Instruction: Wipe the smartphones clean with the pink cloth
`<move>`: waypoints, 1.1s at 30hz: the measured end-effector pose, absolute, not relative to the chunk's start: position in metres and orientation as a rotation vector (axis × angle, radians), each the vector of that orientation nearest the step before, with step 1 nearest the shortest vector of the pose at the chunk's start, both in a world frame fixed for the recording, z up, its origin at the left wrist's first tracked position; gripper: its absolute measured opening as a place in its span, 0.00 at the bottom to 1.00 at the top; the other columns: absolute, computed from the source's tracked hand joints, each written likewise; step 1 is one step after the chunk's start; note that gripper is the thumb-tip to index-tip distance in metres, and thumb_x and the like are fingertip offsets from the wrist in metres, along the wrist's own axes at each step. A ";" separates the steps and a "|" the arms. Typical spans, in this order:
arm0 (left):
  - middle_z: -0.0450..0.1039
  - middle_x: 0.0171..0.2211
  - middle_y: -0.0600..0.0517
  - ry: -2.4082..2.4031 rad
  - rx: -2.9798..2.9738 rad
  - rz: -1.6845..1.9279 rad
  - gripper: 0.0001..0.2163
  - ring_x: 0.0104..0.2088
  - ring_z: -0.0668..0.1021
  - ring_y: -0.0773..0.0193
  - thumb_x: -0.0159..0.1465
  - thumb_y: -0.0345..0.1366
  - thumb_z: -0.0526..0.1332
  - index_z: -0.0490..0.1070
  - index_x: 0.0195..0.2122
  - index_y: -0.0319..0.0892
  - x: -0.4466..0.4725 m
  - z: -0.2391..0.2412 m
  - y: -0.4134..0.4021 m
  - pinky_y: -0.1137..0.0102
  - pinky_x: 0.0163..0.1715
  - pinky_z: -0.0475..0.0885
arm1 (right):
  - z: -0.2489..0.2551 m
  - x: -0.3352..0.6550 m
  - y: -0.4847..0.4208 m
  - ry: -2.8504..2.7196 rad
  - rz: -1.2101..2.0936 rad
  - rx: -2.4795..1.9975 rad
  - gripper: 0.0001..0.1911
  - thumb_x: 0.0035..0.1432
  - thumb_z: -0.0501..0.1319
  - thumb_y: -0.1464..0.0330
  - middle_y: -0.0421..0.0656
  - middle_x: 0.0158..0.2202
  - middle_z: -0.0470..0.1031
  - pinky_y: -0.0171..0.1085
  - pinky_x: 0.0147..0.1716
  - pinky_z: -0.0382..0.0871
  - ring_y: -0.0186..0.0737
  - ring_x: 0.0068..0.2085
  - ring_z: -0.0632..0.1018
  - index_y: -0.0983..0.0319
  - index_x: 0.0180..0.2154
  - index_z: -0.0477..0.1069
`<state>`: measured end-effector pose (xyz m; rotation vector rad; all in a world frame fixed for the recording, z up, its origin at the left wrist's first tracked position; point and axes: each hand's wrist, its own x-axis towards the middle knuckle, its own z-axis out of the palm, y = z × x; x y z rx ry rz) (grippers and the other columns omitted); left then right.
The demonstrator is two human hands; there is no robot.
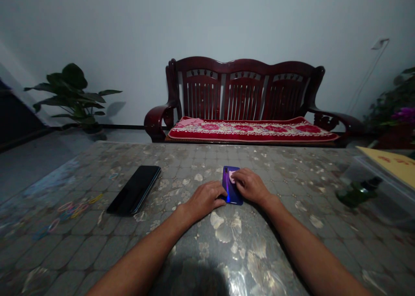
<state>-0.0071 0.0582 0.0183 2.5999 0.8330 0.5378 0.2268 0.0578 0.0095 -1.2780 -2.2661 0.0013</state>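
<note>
A blue-purple smartphone (pixel 234 196) lies back side up on the patterned tabletop, its camera strip at the far left corner. My left hand (pixel 207 196) grips the phone's near left edge with curled fingers. Under the bent fingers of my right hand (pixel 251 184) is a small pale pink cloth (pixel 231 176), pressed against the upper part of the phone's back. Most of that cloth is hidden by the fingers. Left of my hands rests a larger black phone (pixel 134 190), dark screen up.
Colourful rubber bands (pixel 76 209) are scattered at the left. On the right stand a green bottle (pixel 356 193) and a clear plastic box (pixel 394 203) under a yellow paper (pixel 389 160). Beyond the table (pixel 181 157) is a wooden bench (pixel 246 84); a potted plant (pixel 76 95) stands far left.
</note>
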 end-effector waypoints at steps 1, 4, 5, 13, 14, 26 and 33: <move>0.78 0.39 0.52 0.832 2.598 0.541 0.07 0.42 0.78 0.60 0.61 0.31 0.70 0.77 0.40 0.44 -0.007 0.018 0.058 0.69 0.45 0.71 | 0.011 0.226 0.055 -2.295 0.006 -1.251 0.12 0.54 0.57 0.78 0.46 0.36 0.79 0.38 0.42 0.67 0.43 0.39 0.74 0.61 0.36 0.76; 0.78 0.39 0.52 0.818 2.594 0.556 0.07 0.43 0.78 0.60 0.61 0.31 0.70 0.77 0.40 0.44 -0.007 0.018 0.058 0.68 0.46 0.71 | 0.015 0.220 0.047 -2.387 0.023 -1.176 0.10 0.52 0.58 0.77 0.44 0.32 0.77 0.38 0.40 0.66 0.42 0.36 0.73 0.61 0.33 0.76; 0.78 0.40 0.52 0.811 2.594 0.560 0.07 0.43 0.78 0.60 0.61 0.31 0.69 0.77 0.40 0.44 -0.007 0.018 0.058 0.68 0.46 0.71 | 0.016 0.219 0.046 -2.402 0.026 -1.167 0.09 0.52 0.59 0.77 0.44 0.32 0.76 0.38 0.40 0.66 0.42 0.36 0.73 0.61 0.33 0.76; 0.77 0.39 0.52 0.816 2.608 0.537 0.06 0.42 0.78 0.61 0.62 0.32 0.68 0.77 0.40 0.44 -0.008 0.018 0.059 0.69 0.46 0.72 | 0.008 0.223 0.059 -2.273 -0.019 -1.303 0.12 0.60 0.56 0.76 0.47 0.40 0.79 0.40 0.46 0.67 0.43 0.43 0.75 0.61 0.41 0.76; 0.77 0.39 0.52 0.810 2.605 0.536 0.06 0.42 0.78 0.61 0.62 0.32 0.68 0.77 0.40 0.44 -0.008 0.018 0.059 0.69 0.46 0.72 | 0.008 0.223 0.059 -2.279 -0.014 -1.290 0.12 0.59 0.56 0.76 0.47 0.40 0.79 0.40 0.45 0.67 0.44 0.43 0.75 0.61 0.41 0.76; 0.78 0.38 0.52 0.799 2.590 0.567 0.06 0.42 0.78 0.61 0.62 0.30 0.69 0.77 0.40 0.43 -0.009 0.014 0.059 0.69 0.47 0.72 | 0.010 0.218 0.052 -2.291 -0.013 -1.269 0.12 0.58 0.56 0.77 0.48 0.41 0.79 0.40 0.45 0.67 0.44 0.43 0.75 0.62 0.40 0.76; 0.78 0.42 0.52 0.737 2.568 0.565 0.09 0.45 0.78 0.61 0.62 0.29 0.68 0.77 0.43 0.44 -0.009 0.015 0.061 0.67 0.51 0.71 | 0.012 0.218 0.046 -2.420 0.081 -1.109 0.11 0.53 0.58 0.77 0.45 0.36 0.79 0.37 0.44 0.67 0.42 0.40 0.76 0.61 0.36 0.77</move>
